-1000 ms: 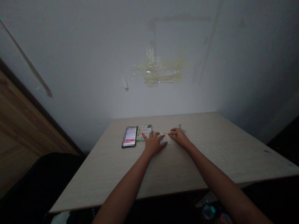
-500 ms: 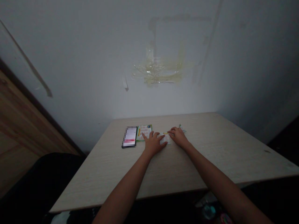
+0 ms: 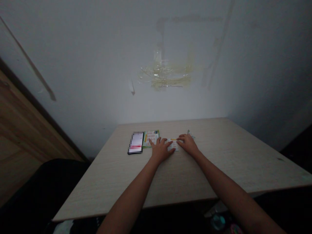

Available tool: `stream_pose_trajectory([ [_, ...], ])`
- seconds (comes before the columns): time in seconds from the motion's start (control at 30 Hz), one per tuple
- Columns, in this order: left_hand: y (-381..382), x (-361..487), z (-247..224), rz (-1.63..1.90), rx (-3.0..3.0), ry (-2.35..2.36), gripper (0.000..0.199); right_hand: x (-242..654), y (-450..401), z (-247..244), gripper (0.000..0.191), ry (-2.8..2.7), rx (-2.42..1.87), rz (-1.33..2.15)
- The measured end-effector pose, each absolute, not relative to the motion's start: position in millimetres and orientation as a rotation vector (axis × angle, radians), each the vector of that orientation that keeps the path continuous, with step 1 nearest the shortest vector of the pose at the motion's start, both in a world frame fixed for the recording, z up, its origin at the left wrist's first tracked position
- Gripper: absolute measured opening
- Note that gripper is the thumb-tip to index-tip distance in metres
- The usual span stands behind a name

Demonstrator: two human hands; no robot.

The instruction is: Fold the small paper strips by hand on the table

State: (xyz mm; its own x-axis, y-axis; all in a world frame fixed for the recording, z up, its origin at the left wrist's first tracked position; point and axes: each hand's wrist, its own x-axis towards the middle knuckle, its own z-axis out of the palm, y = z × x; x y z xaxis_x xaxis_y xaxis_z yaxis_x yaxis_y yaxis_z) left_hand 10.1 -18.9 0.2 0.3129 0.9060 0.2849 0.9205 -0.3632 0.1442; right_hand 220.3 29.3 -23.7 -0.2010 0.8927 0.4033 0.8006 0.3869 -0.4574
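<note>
A small white printed sheet [image 3: 174, 145] with a yellow heading lies flat on the table. My left hand [image 3: 161, 149] rests palm down with fingers spread. Its thumb and index finger lie on the sheet's left part, and its outer fingers reach over a green-edged printed booklet [image 3: 150, 137]. At the sheet's right edge is my right hand [image 3: 188, 143], palm down, its fingers loosely apart and their tips touching the paper. A small green and white piece [image 3: 191, 133], partly hidden, sits just behind the right hand; its kind is unclear.
Left of the booklet lies a phone [image 3: 136, 143] with a lit, blurred screen. The pale wooden table [image 3: 117, 175] meets a wall [image 3: 102, 65] with old tape [image 3: 168, 76]. A dark chair-like shape [image 3: 58, 182] stands at left. Under the front edge is a bluish object [image 3: 217, 221].
My right hand's fingers have spread slightly apart at the sheet's edge. My left hand stays in place on the sheet. The whole view has shifted a little.
</note>
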Motion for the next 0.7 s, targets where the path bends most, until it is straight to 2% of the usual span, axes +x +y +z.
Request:
stream_pose_trajectory([
  [0.7,-17.9,8.9,-1.8,-0.499,-2.504,-1.739,0.048,228.8,30.0,-24.0,0.035,-2.082,-1.421,0.312],
])
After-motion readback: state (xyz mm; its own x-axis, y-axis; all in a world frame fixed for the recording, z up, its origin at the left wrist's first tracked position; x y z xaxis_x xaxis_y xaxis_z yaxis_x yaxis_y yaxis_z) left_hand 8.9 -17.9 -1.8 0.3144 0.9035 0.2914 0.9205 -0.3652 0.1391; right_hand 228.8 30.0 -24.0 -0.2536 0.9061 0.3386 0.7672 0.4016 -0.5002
